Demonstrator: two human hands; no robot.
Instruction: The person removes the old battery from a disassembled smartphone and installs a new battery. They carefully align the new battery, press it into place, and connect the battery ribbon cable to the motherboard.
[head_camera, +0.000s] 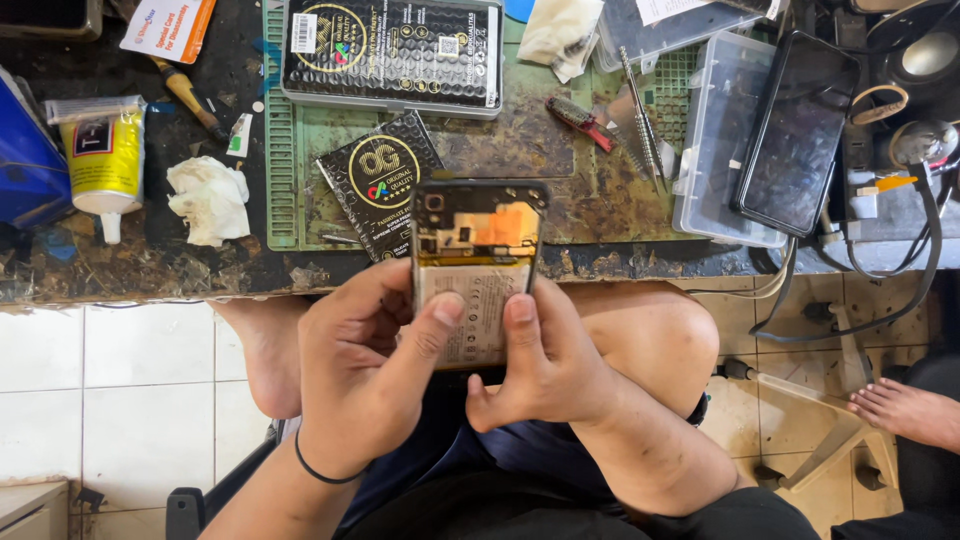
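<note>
One opened phone (478, 270), its back cover off and battery exposed, is held upright above the lap, at the edge of the desk (150, 270). It is gripped by both hands: the left hand (365, 375) and right hand (545, 365) are closed around its sides, thumbs pressed on the battery. It is judged light, stiff and fragile; the frame edges seem safest.

Phone repair workshop — green work mat (600, 215), tweezers (640, 110), glue tube (103, 160).
</note>
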